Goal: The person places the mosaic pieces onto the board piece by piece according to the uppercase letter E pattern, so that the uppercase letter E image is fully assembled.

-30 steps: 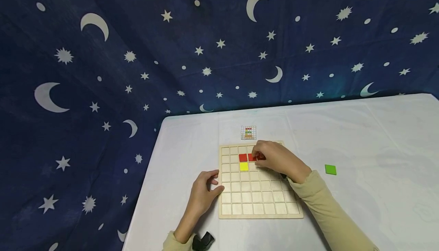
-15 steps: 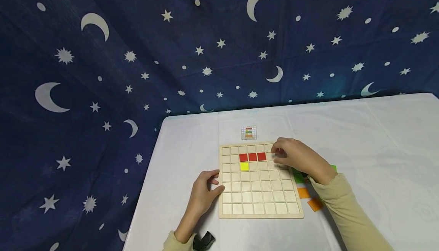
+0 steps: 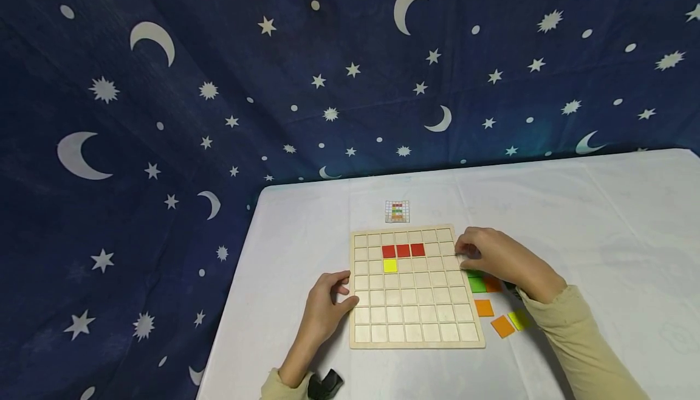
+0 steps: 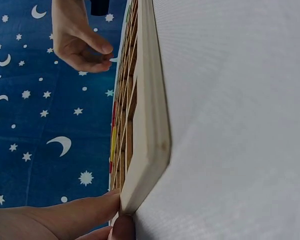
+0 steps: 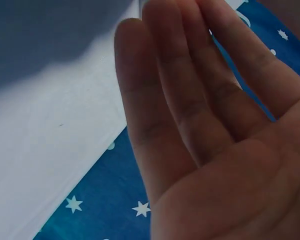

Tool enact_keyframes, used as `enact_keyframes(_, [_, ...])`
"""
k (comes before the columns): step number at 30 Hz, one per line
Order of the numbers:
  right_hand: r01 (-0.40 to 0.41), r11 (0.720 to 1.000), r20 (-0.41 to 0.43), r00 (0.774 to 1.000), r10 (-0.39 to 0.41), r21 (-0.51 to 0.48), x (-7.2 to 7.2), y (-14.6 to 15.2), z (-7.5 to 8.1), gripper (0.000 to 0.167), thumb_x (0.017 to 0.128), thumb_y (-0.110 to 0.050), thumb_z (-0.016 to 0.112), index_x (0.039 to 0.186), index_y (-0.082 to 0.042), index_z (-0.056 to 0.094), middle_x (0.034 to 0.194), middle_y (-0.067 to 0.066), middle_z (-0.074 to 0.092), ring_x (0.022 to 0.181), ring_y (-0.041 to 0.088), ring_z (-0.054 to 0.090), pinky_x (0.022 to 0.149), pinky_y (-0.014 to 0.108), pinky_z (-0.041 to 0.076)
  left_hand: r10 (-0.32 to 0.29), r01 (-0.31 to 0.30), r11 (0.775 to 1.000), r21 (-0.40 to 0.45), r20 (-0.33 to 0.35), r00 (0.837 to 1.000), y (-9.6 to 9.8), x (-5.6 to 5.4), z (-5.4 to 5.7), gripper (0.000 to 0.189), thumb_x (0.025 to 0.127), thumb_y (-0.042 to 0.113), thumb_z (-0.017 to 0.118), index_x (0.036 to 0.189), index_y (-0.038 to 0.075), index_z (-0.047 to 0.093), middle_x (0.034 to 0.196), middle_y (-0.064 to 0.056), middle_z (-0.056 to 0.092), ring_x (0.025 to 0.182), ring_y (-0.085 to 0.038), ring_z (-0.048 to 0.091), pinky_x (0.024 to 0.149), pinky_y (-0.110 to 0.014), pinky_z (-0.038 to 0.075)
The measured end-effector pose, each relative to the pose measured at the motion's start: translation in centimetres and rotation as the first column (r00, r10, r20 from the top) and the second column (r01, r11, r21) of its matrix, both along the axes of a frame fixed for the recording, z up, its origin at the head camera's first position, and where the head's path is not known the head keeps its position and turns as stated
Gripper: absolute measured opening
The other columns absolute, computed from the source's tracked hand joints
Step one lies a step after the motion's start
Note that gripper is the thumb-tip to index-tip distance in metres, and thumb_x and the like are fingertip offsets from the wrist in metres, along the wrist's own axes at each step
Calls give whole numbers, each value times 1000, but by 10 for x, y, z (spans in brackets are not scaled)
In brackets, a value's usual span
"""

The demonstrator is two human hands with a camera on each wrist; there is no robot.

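A wooden grid board (image 3: 407,313) lies on the white table, with three red tiles (image 3: 403,251) side by side in one row. Below the leftmost of them sits a yellow tile (image 3: 390,265). My left hand (image 3: 321,309) rests at the board's left edge, thumb and fingertips touching it. In the left wrist view its fingers (image 4: 80,212) meet the board's rim. Just past the board's right edge hovers my right hand (image 3: 505,260), fingers loosely bent. The right wrist view shows bare fingers (image 5: 155,105) and palm, with no tile in sight.
Beside the board's right edge lie loose tiles: green (image 3: 477,284), orange (image 3: 483,308) and yellow (image 3: 518,320), some partly under the right hand and forearm. A small printed pattern card (image 3: 397,211) lies beyond the board. A star-patterned cloth (image 3: 350,84) hangs behind the table.
My right hand has drawn back from the third red tile and moved right, off the board. Orange, yellow and green tiles have come into view. My left hand stays put.
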State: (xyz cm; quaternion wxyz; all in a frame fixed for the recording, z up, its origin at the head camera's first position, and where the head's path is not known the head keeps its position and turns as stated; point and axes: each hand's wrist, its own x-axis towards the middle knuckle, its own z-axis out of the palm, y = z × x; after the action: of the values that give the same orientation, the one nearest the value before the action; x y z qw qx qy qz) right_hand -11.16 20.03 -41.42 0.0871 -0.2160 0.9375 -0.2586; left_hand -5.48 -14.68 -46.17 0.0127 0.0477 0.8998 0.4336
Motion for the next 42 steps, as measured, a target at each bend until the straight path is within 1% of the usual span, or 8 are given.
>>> enact_keyframes(7, [21,999,113,993,-25,41,4,8,-5,19,78,-9,82,93,-7,70,84,-3,60,76,15,50,71,33,46,-5,5,1000,1,13,1000,0,1,-1,47,80,4,80,124,1,66,103,-3,63,87,-15,60,72,-22,42])
enact_keyframes(13, [12,999,145,989,-20,53,4,11,-8,16,77,-5,81,88,-7,68,84,-1,62,76,16,51,72,35,48,-15,15,1000,2,-12,1000,-1,2,-2,46,80,4,79,123,1,66,103,-5,64,87,-16,60,72,-23,43])
enact_keyframes(18, [16,998,179,983,-27,60,5,11,-10,18,78,-5,80,81,-11,63,77,-2,54,73,15,48,68,32,42,-10,10,1000,7,-6,1000,-1,1,-3,46,79,4,80,123,1,66,103,-5,64,87,-16,61,70,-22,42])
enact_keyframes(23, [15,999,164,986,-22,43,5,11,-11,21,78,-4,80,79,-11,61,75,-2,51,71,14,46,66,31,40,-7,7,1000,3,-2,1000,-1,2,-2,46,79,4,80,123,1,66,103,-4,64,87,-15,61,73,-22,43])
enact_keyframes(29, [5,1000,136,991,-5,2,5,10,-10,23,77,-2,80,76,-12,59,71,-4,48,68,12,44,62,27,38,-14,14,1000,-3,-15,1000,-1,2,0,47,80,5,80,124,0,65,103,-5,64,88,-17,61,74,-24,44])
enact_keyframes(34, [0,1000,104,995,2,-16,5,11,-5,23,79,-1,77,72,-14,60,67,-6,47,65,10,45,61,24,38,-15,15,1000,5,-20,1000,-1,2,0,46,81,6,80,124,0,65,104,-5,64,87,-17,61,71,-22,43])
enact_keyframes(39, [-2,1000,65,998,4,-26,5,11,0,22,81,-1,76,73,-14,61,66,-7,49,63,9,44,60,23,38,-14,15,1000,13,-21,1000,0,1,-1,46,80,4,80,123,0,65,104,-6,64,87,-16,60,69,-21,42])
enact_keyframes(42, [-9,999,43,999,10,-34,5,8,3,23,81,-1,76,73,-14,60,67,-7,49,64,8,44,59,23,38,-7,7,1000,1,-5,1000,0,0,0,47,80,5,79,124,1,65,104,-5,63,87,-15,60,69,-21,42])
